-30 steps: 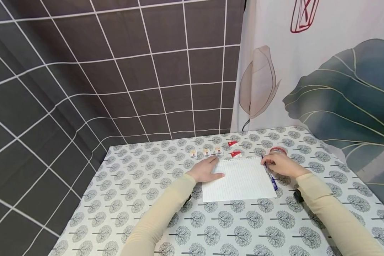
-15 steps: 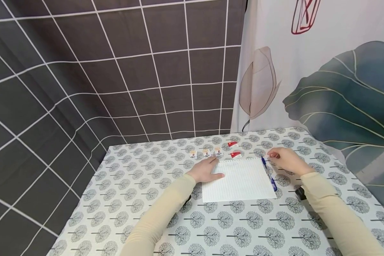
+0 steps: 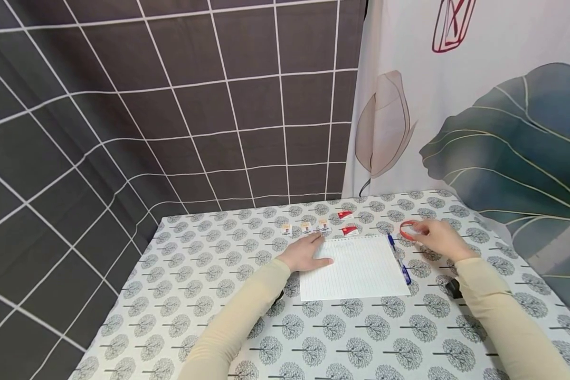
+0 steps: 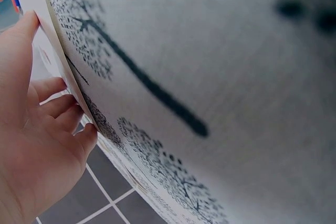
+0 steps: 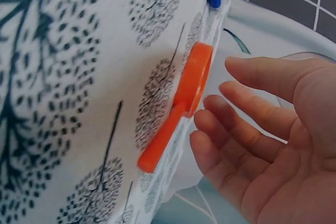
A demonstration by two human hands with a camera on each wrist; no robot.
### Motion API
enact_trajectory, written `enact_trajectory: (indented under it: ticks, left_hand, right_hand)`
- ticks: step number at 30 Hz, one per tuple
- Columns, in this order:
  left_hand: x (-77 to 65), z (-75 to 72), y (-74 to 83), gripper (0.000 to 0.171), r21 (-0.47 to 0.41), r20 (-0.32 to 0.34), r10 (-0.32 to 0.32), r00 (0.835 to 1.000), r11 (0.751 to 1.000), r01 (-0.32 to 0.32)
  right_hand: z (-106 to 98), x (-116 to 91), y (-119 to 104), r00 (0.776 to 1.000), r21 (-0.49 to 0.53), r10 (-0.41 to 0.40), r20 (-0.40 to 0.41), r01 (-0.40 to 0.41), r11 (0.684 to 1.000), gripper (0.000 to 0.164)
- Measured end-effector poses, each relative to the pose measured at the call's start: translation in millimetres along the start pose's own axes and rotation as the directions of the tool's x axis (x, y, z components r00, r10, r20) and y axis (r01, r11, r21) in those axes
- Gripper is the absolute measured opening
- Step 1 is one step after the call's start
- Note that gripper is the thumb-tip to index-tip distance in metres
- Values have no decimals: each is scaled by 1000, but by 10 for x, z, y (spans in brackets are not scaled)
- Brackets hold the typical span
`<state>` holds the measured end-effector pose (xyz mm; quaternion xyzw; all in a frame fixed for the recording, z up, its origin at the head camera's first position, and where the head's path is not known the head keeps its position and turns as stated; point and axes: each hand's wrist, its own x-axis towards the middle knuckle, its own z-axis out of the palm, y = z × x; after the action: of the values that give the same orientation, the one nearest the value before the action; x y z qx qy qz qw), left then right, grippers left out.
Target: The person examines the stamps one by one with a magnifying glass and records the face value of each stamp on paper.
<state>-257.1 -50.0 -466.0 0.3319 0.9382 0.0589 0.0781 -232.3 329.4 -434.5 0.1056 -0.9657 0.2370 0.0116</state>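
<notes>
At the right of the table lies a magnifying glass [image 3: 402,232] with a red-orange rim; its short handle shows in the right wrist view, where the magnifying glass [image 5: 194,80] rests on the cloth. My right hand [image 3: 439,238] hovers beside it, and in the right wrist view the right hand [image 5: 273,129] has its fingers spread a little apart from the rim. My left hand [image 3: 305,253] lies on the left edge of a lined paper pad [image 3: 356,269], thumb out over the sheet. A blue-capped pen [image 3: 399,259] lies along the pad's right side.
Beyond the pad lie small picture cards [image 3: 306,228], three in a row, and two red-and-white pieces [image 3: 349,230]. A tree-patterned cloth [image 3: 209,274] covers the table. A dark gridded curtain [image 3: 247,105] and a leaf-patterned one stand behind.
My right hand has moved right, from the pad's top right corner to beside the magnifying glass, uncovering the pen's upper end. The left hand has stayed on the pad.
</notes>
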Motion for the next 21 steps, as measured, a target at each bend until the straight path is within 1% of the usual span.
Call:
enact_trajectory:
  ticks: [6,14,21]
  left_hand:
    - [-2,2,4,85,-1,-1,-3,1000,1000,3]
    - [-5,9,6,84,-6,0,-9,1000,1000,9]
    - [8,21,-1,84,-6,-1,-9,1000,1000,9]
  right_hand:
    - [21,-28,73,999,2,34,28,-34,999,34]
    - [38,-41,90,994,16,92,53,-93,996,43]
    - [34,-64,93,993,22,103,49,-104,994,41]
